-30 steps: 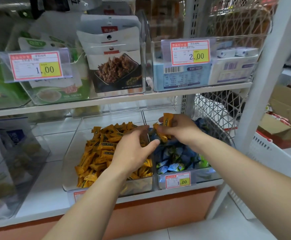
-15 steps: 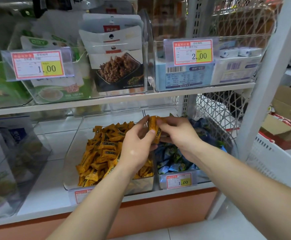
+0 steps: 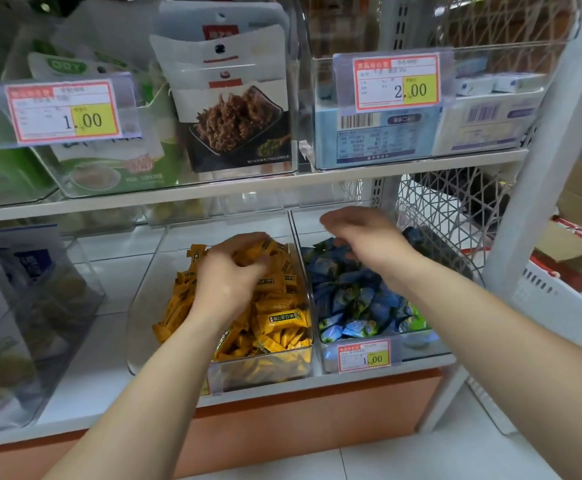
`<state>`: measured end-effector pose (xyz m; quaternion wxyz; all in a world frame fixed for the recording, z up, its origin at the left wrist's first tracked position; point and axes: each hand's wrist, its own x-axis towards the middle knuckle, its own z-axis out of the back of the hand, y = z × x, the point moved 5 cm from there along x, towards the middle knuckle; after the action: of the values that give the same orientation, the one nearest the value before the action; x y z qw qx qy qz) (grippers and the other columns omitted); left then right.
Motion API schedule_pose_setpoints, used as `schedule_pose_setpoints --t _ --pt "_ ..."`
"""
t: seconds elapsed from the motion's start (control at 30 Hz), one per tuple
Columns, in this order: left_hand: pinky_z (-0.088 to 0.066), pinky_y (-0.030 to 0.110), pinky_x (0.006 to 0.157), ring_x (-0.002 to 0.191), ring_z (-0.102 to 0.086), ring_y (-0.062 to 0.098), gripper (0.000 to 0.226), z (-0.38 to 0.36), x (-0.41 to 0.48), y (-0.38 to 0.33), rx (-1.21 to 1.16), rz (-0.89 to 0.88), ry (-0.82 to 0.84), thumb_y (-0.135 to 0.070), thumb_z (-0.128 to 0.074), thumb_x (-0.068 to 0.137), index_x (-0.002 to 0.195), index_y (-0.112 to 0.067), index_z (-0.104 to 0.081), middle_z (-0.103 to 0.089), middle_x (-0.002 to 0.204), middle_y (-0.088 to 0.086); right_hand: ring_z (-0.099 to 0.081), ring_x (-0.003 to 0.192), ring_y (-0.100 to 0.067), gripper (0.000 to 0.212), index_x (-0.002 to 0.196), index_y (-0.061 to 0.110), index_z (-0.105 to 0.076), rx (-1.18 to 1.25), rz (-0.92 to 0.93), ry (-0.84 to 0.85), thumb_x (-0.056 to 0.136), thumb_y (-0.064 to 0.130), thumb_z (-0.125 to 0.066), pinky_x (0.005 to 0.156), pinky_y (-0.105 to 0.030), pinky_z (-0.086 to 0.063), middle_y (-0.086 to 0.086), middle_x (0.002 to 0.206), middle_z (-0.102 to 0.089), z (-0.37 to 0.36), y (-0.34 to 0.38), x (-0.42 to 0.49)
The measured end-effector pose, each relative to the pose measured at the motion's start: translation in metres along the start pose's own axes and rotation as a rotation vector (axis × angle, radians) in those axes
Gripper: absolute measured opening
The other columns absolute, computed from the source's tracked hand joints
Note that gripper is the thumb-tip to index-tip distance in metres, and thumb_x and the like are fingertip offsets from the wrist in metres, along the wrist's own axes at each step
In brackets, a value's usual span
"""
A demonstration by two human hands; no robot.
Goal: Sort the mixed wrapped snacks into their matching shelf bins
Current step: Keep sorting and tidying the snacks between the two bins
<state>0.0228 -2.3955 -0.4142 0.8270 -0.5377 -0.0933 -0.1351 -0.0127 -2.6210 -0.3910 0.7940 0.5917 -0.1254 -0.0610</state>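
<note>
Shelf point(image 3: 317, 184): yellow bin point(image 3: 144, 306) left, blue bin point(image 3: 424, 348) right.
Left hand point(image 3: 229, 284) clutches yellow snacks point(image 3: 275, 249) over their bin, seemingly dropping them in; right hand point(image 3: 362, 233) hovers slack and empty above blue snacks point(image 3: 352, 296), next hunting a stray.

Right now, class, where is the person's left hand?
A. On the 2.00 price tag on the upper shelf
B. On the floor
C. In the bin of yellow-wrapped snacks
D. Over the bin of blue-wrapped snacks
C: the left hand is down in the pile of yellow-wrapped snacks, fingers curled round some, while the right hand is over the blue-wrapped snacks.
</note>
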Motion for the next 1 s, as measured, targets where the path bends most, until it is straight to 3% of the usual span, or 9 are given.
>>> schedule_pose_setpoints --t 0.1,0.23,0.37,0.43,0.57,0.7,0.77,0.87,1.0 --pt "-0.046 0.012 0.073 0.102 -0.066 0.02 0.034 0.009 0.008 0.013 0.309 -0.044 -0.033 -0.025 -0.071 0.088 0.12 -0.037 -0.069 -0.07 0.118 -0.005 -0.065 0.079 -0.014 0.013 0.091 0.022 -0.073 -0.104 -0.006 -0.062 0.095 0.026 -0.062 0.064 -0.022 -0.049 0.008 0.082 -0.069 0.015 -0.014 0.019" --pt "-0.04 0.041 0.105 0.13 -0.045 0.031 0.042 0.001 0.013 0.008 0.74 -0.129 -0.062 -0.043 -0.063 0.089 0.13 -0.034 -0.064 -0.055 0.143 0.001 -0.06 0.108 -0.012 0.026 0.117 0.024 -0.068 -0.608 0.154 0.145 0.096 0.036 -0.058 0.084 -0.026 -0.041 0.008 0.116 -0.065 -0.003 -0.034 0.039" --pt "-0.053 0.029 0.076 0.089 -0.065 0.013 0.062 -0.04 -0.002 -0.008 0.519 -0.127 0.209 -0.074 -0.045 0.081 0.123 -0.031 -0.059 -0.069 0.096 -0.008 -0.056 0.122 -0.02 0.053 0.137 0.032 -0.055 -0.979 0.27 0.401 0.092 0.059 -0.052 0.091 -0.031 -0.045 0.004 0.137 -0.058 -0.035 -0.051 0.048" --pt "-0.056 0.033 0.072 0.082 -0.063 0.01 0.062 -0.062 -0.013 -0.006 0.524 -0.104 0.366 -0.079 -0.043 0.079 0.122 -0.034 -0.051 -0.065 0.091 -0.012 -0.057 0.123 -0.023 0.053 0.138 0.036 -0.051 -1.116 0.259 0.542 0.092 0.06 -0.047 0.094 -0.037 -0.048 0.003 0.137 -0.059 -0.046 -0.065 0.048" --pt "-0.052 0.031 0.078 0.103 -0.06 0.018 0.072 -0.074 -0.018 0.002 0.563 -0.157 0.389 -0.068 -0.053 0.074 0.136 -0.044 -0.023 -0.06 0.122 -0.009 -0.058 0.114 -0.023 0.049 0.123 0.039 -0.06 -1.326 0.377 0.596 0.088 0.067 -0.039 0.085 -0.038 -0.041 0.003 0.121 -0.064 -0.042 -0.075 0.038" --pt "-0.048 0.029 0.082 0.116 -0.055 0.018 0.089 -0.071 -0.015 0.013 0.541 -0.163 0.371 -0.074 -0.048 0.068 0.145 -0.044 -0.018 -0.054 0.137 -0.01 -0.059 0.102 -0.018 0.034 0.108 0.04 -0.063 -1.281 0.421 0.672 0.09 0.064 -0.048 0.089 -0.039 -0.041 0.01 0.102 -0.066 -0.023 -0.069 0.023" --pt "-0.049 0.031 0.088 0.12 -0.053 0.018 0.091 -0.071 -0.014 0.015 0.529 -0.164 0.372 -0.077 -0.048 0.068 0.147 -0.043 -0.018 -0.052 0.14 -0.01 -0.057 0.091 -0.016 0.028 0.096 0.04 -0.059 -1.253 0.338 0.742 0.086 0.065 -0.052 0.076 -0.033 -0.038 0.018 0.087 -0.06 -0.014 -0.068 0.019" --pt "-0.051 0.037 0.093 0.121 -0.053 0.018 0.092 -0.072 -0.015 0.014 0.504 -0.173 0.366 -0.076 -0.049 0.068 0.148 -0.043 -0.019 -0.053 0.138 -0.011 -0.058 0.09 -0.013 0.059 0.101 0.033 -0.07 -1.238 0.162 0.827 0.079 0.081 -0.042 0.075 -0.033 -0.045 0.017 0.094 -0.063 -0.007 -0.063 0.023" --pt "-0.052 0.034 0.087 0.113 -0.057 0.015 0.084 -0.072 -0.014 0.011 0.488 -0.2 0.333 -0.071 -0.051 0.069 0.144 -0.042 -0.028 -0.059 0.128 -0.014 -0.05 0.059 -0.009 0.063 0.057 0.023 -0.059 -1.199 0.266 0.605 0.095 0.067 -0.036 0.06 -0.031 -0.033 0.007 0.059 -0.055 -0.023 -0.046 0.053"
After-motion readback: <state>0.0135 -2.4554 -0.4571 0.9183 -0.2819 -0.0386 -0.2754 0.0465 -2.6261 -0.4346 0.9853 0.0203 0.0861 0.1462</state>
